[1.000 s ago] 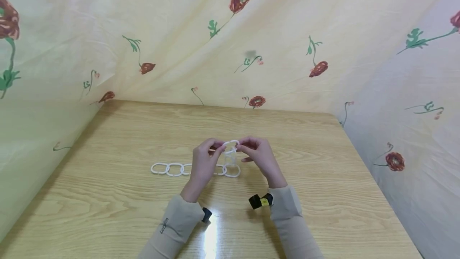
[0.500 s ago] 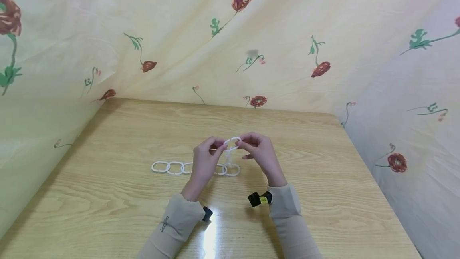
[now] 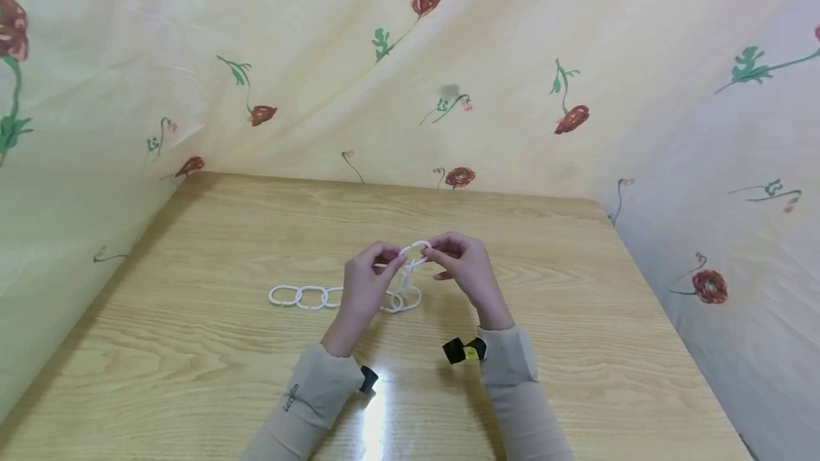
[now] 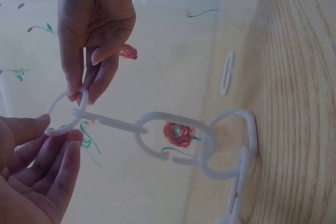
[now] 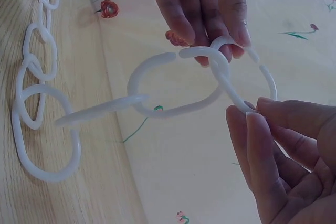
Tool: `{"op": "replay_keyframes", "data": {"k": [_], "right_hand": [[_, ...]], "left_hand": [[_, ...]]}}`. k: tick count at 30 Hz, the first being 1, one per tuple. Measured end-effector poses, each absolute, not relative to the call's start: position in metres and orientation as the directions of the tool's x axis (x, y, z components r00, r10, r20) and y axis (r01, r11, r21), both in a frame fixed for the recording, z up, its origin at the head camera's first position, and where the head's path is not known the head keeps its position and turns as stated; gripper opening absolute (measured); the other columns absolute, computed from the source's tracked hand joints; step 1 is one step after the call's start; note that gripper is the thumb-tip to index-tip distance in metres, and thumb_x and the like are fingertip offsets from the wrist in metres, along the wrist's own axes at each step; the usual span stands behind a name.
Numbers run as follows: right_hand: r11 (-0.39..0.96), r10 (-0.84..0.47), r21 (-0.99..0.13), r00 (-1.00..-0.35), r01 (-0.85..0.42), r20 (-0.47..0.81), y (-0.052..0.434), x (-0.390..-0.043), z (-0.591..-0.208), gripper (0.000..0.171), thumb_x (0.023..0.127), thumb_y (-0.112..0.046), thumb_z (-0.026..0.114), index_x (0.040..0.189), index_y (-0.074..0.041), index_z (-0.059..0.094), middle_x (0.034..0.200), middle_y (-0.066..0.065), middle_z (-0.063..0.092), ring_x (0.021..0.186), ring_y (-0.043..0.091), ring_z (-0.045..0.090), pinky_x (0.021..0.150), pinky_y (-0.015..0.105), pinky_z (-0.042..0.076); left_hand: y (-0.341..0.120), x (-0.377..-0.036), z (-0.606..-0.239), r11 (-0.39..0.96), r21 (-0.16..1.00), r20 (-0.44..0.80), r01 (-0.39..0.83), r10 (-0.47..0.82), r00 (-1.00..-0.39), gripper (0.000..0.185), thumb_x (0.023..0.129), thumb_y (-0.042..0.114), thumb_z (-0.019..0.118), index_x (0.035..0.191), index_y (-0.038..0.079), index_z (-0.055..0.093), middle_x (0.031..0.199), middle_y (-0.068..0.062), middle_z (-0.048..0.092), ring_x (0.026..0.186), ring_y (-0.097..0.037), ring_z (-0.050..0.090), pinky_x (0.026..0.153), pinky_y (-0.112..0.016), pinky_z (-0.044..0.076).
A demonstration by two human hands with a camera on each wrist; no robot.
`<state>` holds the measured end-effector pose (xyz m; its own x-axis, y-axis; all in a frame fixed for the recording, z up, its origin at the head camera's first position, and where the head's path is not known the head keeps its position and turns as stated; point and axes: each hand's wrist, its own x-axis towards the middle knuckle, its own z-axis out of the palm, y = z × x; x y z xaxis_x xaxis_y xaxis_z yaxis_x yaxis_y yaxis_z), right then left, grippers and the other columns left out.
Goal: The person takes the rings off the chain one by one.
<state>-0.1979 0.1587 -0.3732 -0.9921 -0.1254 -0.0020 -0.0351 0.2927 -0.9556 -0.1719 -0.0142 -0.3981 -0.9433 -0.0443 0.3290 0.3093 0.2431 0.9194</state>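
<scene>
Between my two hands is a white oval plastic chain link (image 3: 421,242) with a narrow gap in its rim. My left hand (image 3: 366,283) pinches its left end between thumb and fingers. On the opposite end, the thumb and fingers of my right hand (image 3: 466,265) pinch it too. Hooked through this link, further links (image 4: 110,121) of the same kind hang down to the table. The rest of the white chain (image 3: 312,287) lies in a row towards the left, partly hidden behind my left hand and wrist. A single link (image 4: 227,73) appears apart from the chain in the left wrist view.
The wood-grain table (image 3: 596,347) extends on both sides of the hands. Floral cloth (image 3: 307,55) hangs behind it and along its left and right sides. Black wrist devices (image 3: 453,351) sit at both sleeves.
The pinched link has risen slightly and tilted, its right end higher. The chain's right end on the table has shifted a little left. Both hands keep their grip.
</scene>
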Motion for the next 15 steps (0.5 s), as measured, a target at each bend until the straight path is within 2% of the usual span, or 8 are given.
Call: {"op": "replay_keyframes", "data": {"k": [4, 7, 11, 15], "right_hand": [[0.306, -0.128, -0.952, -0.992, -0.032, -0.007, 0.1588, -0.1977, -0.3714, 0.022, 0.09, -0.012, 0.069, 0.105, 0.004, 0.066, 0.094, 0.009, 0.07, 0.082, 0.013, 0.067, 0.06, 0.028, 0.061], [0.308, -0.127, -0.951, -0.992, -0.03, -0.01, 0.1592, -0.1969, -0.3705, 0.023, 0.09, -0.013, 0.069, 0.106, 0.004, 0.066, 0.095, 0.01, 0.07, 0.08, 0.009, 0.066, 0.06, 0.028, 0.061], [0.314, -0.13, -0.949, -0.991, -0.029, -0.012, 0.1597, -0.1961, -0.3702, 0.023, 0.09, -0.014, 0.069, 0.106, 0.003, 0.066, 0.097, 0.011, 0.07, 0.081, 0.01, 0.067, 0.061, 0.028, 0.061], [0.321, -0.131, -0.947, -0.991, -0.025, -0.019, 0.1594, -0.1958, -0.3703, 0.022, 0.091, -0.014, 0.069, 0.106, 0.002, 0.066, 0.098, 0.012, 0.07, 0.08, 0.009, 0.066, 0.061, 0.027, 0.061]], "left_hand": [[-0.0179, -0.1731, -0.3982, 0.229, 0.933, 0.286, 0.276, -0.009, -0.958, 0.019, 0.088, 0.012, 0.07, 0.102, -0.001, 0.067, 0.098, -0.016, 0.072, 0.092, -0.028, 0.07, 0.075, -0.027, 0.061], [-0.0207, -0.1741, -0.3984, 0.201, 0.952, 0.23, 0.232, 0.037, -0.973, 0.03, 0.088, 0.017, 0.072, 0.112, 0.001, 0.065, 0.109, -0.014, 0.07, 0.104, -0.026, 0.066, 0.085, -0.032, 0.06], [-0.0232, -0.1752, -0.399, 0.158, 0.969, 0.17, 0.188, 0.121, -0.978, 0.05, 0.084, 0.019, 0.076, 0.128, 0.003, 0.057, 0.128, -0.012, 0.063, 0.119, -0.027, 0.059, 0.101, -0.041, 0.052], [-0.0242, -0.1764, -0.4004, 0.153, 0.972, 0.146, 0.178, 0.202, -0.968, 0.064, 0.081, 0.017, 0.079, 0.138, 0.006, 0.05, 0.141, -0.01, 0.055, 0.13, -0.027, 0.051, 0.11, -0.045, 0.044]]}}
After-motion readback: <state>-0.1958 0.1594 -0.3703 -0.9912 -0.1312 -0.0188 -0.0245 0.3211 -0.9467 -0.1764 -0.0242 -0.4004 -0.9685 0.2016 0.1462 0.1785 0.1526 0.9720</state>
